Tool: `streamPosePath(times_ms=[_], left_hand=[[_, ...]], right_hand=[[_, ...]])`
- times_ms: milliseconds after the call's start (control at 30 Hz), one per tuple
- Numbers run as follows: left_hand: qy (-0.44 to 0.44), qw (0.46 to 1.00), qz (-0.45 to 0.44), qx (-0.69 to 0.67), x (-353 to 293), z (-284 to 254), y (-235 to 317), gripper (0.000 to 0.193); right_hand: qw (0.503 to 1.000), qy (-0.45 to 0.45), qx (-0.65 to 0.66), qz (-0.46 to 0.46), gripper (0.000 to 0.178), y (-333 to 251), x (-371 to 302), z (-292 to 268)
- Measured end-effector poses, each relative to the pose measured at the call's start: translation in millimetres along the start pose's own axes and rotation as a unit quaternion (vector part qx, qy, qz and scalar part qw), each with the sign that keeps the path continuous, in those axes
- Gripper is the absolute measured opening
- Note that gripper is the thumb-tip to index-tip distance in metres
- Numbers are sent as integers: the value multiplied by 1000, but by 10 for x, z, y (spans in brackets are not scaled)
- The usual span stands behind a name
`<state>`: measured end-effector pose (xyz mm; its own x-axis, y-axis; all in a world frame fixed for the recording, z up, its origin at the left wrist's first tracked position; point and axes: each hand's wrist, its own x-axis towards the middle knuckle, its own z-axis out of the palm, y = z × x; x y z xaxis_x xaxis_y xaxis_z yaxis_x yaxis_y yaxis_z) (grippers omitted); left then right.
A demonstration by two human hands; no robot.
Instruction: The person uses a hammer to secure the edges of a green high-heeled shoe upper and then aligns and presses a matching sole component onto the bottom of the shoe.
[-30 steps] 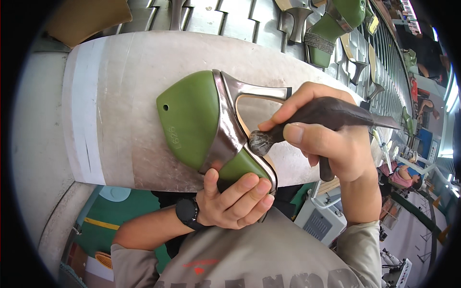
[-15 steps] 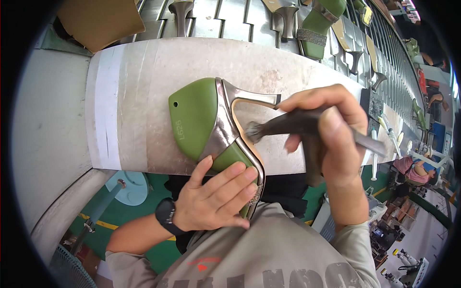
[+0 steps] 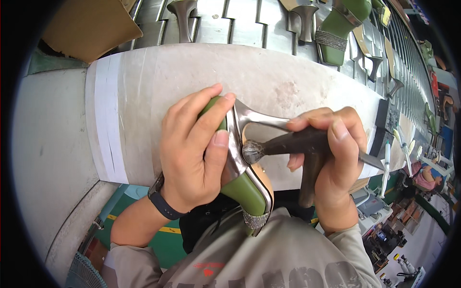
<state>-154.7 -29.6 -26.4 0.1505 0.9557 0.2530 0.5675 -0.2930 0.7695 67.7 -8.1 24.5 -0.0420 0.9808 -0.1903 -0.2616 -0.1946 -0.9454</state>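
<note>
My left hand (image 3: 192, 149) wraps the green heeled shoe (image 3: 246, 192), its toe reaching past the near edge of the pale worktop (image 3: 240, 65); my right hand (image 3: 338, 163) grasps a hammer (image 3: 283, 144), head at the shoe's arch. Beyond both hands runs a slatted metal conveyor (image 3: 245, 31); green floor (image 3: 168, 248) shows below.

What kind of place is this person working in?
Probably a shoe factory or workshop. The right hand holds a hammer by a high-heeled shoe on a green foot-shaped form, and another such shoe lies on metal slats that look like a conveyor.
</note>
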Motion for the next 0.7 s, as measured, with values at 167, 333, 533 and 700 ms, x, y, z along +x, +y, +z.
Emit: streamPosePath(times_ms=[167, 333, 533, 700], left_hand=[[-14, 1000, 1, 2, 19, -7, 10, 38], [-2, 1000, 5, 6, 11, 5, 5, 37], [27, 1000, 2, -4, -15, 25, -28, 34], [25, 1000, 11, 4, 15, 55, 62, 33]], right_hand=[[988, -67, -140, -16, 29, -174, 203, 111], [954, -182, -232, 61, 26, -445, 612, 338], [980, -85, -178, -15, 32, -369, 246, 32], [989, 36, -113, -91, 29, -267, -28, -59]])
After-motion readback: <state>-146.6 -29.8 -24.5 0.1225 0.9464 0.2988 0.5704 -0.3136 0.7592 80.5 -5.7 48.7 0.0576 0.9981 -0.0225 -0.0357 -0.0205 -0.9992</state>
